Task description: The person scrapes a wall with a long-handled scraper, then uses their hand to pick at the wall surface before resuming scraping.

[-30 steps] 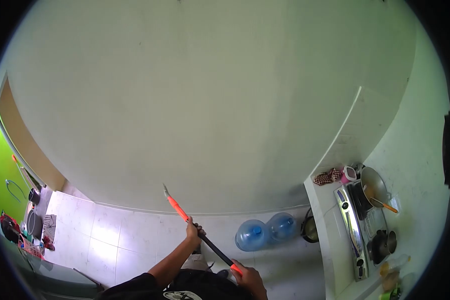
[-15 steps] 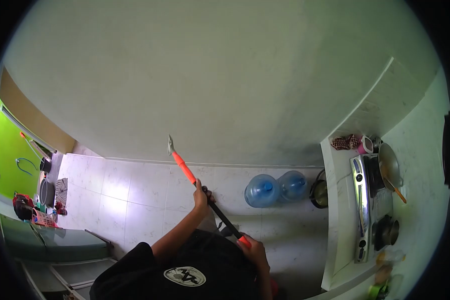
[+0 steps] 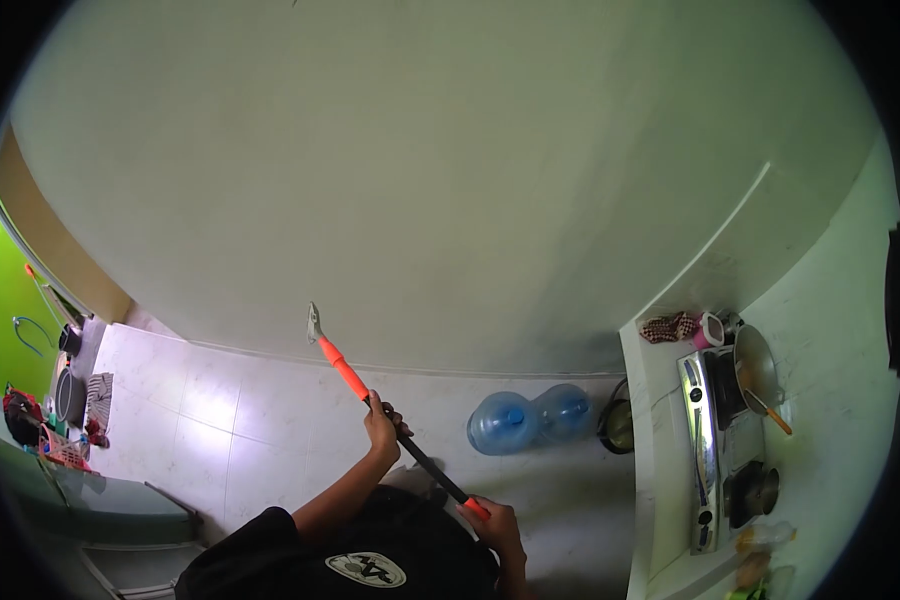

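Note:
A long pole [image 3: 432, 467] with a black shaft and orange sections runs diagonally in front of my body. My left hand [image 3: 384, 428] is wrapped round the shaft just below the upper orange section. Lower down, my right hand [image 3: 494, 526] grips the orange end of the pole. At the top, a small pale scraper-like head [image 3: 314, 322] stands close to the grey wall [image 3: 400, 180]; whether it touches the wall I cannot tell.
Two blue water bottles [image 3: 503, 423] lie on the tiled floor [image 3: 270, 420]. At the right, a counter [image 3: 660, 480] holds a gas stove [image 3: 703, 450], a wok [image 3: 755, 365] and a pot [image 3: 763, 492]. A basket [image 3: 65, 450] and grey tub [image 3: 69, 398] are at the left.
The view has shifted, so the wall fills more of it and the stove and bottles sit lower and further left. The pole is still held in both hands.

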The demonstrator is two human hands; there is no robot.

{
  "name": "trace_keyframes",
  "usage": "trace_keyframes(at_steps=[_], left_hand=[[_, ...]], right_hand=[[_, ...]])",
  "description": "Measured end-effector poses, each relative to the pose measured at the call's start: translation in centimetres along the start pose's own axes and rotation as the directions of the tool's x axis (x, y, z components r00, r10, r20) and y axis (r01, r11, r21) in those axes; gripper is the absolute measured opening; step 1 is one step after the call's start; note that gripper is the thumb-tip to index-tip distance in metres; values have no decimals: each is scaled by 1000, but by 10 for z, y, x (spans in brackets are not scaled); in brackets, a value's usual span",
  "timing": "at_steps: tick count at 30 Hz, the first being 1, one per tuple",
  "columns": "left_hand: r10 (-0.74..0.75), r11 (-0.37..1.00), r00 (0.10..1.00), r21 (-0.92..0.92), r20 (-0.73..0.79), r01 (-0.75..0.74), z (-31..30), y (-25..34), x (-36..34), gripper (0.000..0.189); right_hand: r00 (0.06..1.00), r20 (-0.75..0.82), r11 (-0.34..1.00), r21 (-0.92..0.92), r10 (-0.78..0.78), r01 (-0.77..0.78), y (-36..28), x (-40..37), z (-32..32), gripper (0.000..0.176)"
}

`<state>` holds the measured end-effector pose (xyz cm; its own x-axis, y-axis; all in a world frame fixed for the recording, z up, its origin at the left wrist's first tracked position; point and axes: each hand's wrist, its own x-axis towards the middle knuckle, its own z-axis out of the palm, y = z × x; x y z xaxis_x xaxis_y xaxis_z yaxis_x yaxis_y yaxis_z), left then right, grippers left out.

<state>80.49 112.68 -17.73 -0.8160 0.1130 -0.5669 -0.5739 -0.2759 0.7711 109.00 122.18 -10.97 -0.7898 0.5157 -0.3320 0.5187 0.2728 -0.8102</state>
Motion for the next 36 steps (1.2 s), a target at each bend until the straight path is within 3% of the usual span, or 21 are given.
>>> trace_keyframes(at_steps=[3,10,14,17,21,23,28,30,31,34,36], left_hand=[[64,998,997,-18,46,-63,22,20,4,64],[253,966,965,-70,76,-248,75,59,0,59],[343,936,933,-125,113,-329,103,81,-18,56],[441,889,887,-201,137,-411,127,100,-47,55],[510,844,838,-304,196,-442,189,111,-80,54],[556,816,803,-320,213,-481,226,108,-99,52],[623,766,737,-397,263,-505,329,70,-152,48],[586,793,762,-386,275,-471,368,48,-178,45],[581,798,759,-390,293,-460,386,35,-184,44],[559,811,767,-396,314,-430,432,-1,-191,43],[556,814,762,-401,332,-420,453,-13,-189,42]], right_hand=[[999,-34,1000,27,-16,17,-12,15,-6,37],[970,-115,972,70,-215,224,-20,47,-23,33],[976,-97,977,74,-193,200,-42,51,-50,45],[969,-108,967,104,-223,234,-52,47,-74,44],[879,-214,888,85,-427,452,-38,62,-121,37],[856,-170,863,55,-488,503,-31,65,-162,40],[840,-63,818,203,-538,539,30,60,-270,31],[846,-55,816,240,-530,527,50,56,-311,32],[858,-68,816,278,-509,506,67,56,-328,33],[908,90,824,463,-410,326,92,55,-380,36],[920,47,833,446,-389,329,103,60,-395,39]])
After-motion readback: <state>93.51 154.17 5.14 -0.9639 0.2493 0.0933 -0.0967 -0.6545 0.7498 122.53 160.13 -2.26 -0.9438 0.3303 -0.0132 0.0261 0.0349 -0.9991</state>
